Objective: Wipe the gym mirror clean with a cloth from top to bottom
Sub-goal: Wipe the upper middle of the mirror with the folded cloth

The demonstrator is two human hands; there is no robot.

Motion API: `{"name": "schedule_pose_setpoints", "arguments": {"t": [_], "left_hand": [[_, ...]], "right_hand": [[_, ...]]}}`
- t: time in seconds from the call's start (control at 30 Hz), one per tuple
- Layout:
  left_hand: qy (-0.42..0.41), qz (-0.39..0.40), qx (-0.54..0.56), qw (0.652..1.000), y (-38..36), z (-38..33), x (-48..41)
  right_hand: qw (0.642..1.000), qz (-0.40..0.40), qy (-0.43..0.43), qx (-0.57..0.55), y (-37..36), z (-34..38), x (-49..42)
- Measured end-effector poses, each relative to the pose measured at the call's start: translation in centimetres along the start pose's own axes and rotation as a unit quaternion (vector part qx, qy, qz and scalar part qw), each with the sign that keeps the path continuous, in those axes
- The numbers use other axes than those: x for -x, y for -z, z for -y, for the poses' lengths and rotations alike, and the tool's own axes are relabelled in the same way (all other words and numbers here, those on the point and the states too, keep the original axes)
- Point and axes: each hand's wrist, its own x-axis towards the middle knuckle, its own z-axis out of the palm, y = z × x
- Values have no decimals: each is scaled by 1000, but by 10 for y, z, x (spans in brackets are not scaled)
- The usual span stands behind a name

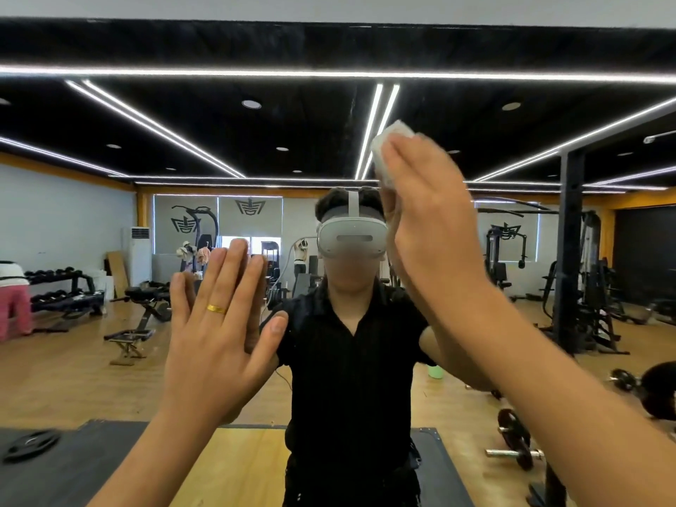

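Note:
The gym mirror (109, 221) fills the whole view and reflects the gym and me in a black shirt and headset. My right hand (428, 210) is raised high at right of centre and presses a small white cloth (389, 144) flat against the glass with straight fingers. The cloth shows only above and to the left of the fingers. My left hand (219, 323), with a gold ring, lies flat and spread on the mirror lower left of centre and holds nothing.
Reflected behind me are weight benches, a dumbbell rack at left, cable machines at right, loose weight plates and a barbell on the wooden floor. The mirror's top edge (329, 25) runs just under the ceiling.

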Motion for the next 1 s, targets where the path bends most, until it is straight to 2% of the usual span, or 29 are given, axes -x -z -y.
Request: {"name": "schedule_pose_setpoints", "arguments": {"t": [0.07, 0.17, 0.23, 0.43, 0.57, 0.63, 0.77, 1.0], "left_hand": [[-1, -1, 3, 1000, 0, 0, 0], [-7, -3, 2, 1000, 0, 0, 0], [-6, -7, -1, 1000, -1, 0, 0], [-3, -8, -13, 1000, -1, 0, -2], [-4, -11, -18, 1000, -1, -1, -2], [-3, -9, -21, 1000, -1, -2, -2], [3, -9, -13, 1000, 1, -3, -3], [-7, 8, 15, 1000, 5, 0, -2]], "right_hand": [[999, 31, 22, -1, -9, 26, 38], [986, 122, 116, 3, -6, 42, 91], [978, 133, 159, 16, 2, 30, 97], [999, 25, 30, 17, 14, -22, 9], [1000, -24, -9, 14, 3, -11, -28], [1000, 11, 7, -11, -6, 15, -8], [984, 134, 115, -4, -11, 47, 63], [978, 162, 132, 1, -6, 45, 72]]}}
